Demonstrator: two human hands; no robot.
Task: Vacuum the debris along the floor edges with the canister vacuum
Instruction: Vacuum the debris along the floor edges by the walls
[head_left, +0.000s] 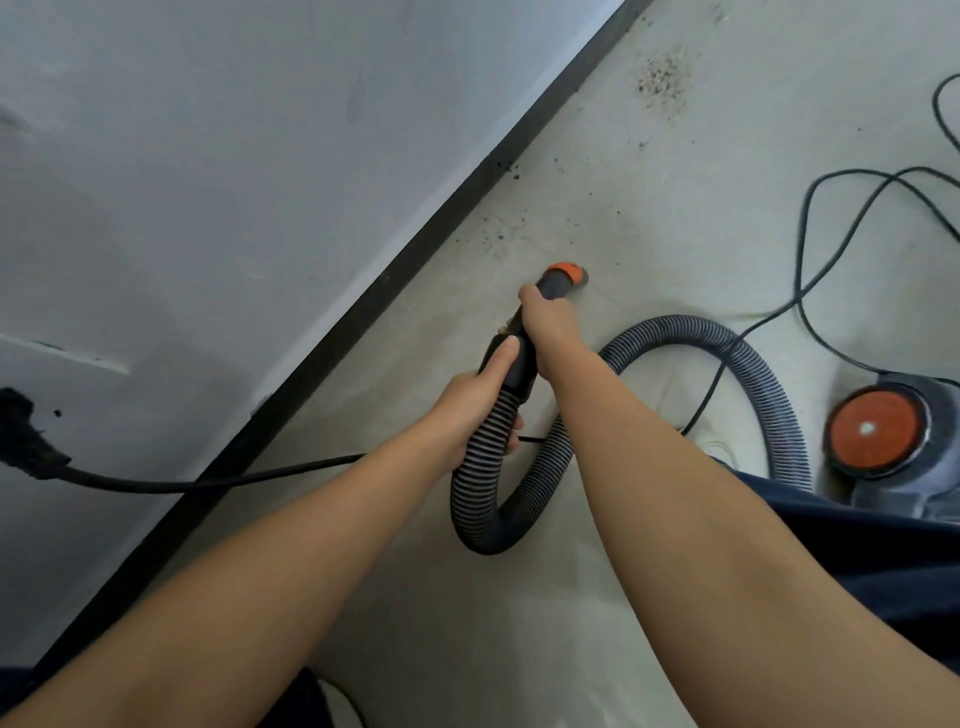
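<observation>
The person holds the black plastic vacuum wand with an orange nozzle tip (563, 274) in both hands, its long axis running from the lower left up toward the upper right, roughly parallel to the black baseboard strip (415, 244) that meets the pale grey wall (208, 156). The right hand (550, 325) is wrapped closed around the wand just behind the nozzle and is the nearer of the two to the work; the left hand (478, 400) is clamped around the joint where the wand meets the ribbed grey-black flexible hose (519, 509), thumb laid along the top. The nozzle rests on or just above the pale, speckled concrete-like floor (675, 218), near but apart from the baseboard. The scattered dark debris specks (498, 234) lie just ahead of the tip, toward the baseboard and up along it, with a denser sandy patch of grit (662, 83) well beyond. Judged from this, the coming move is a push forward along the wand's own axis with a slight swing left into the edge. The hose loops back to the grey canister vacuum with a round orange cap (878, 431) at the right, and a thin black power cord (831, 208) curls over the floor beside it.
</observation>
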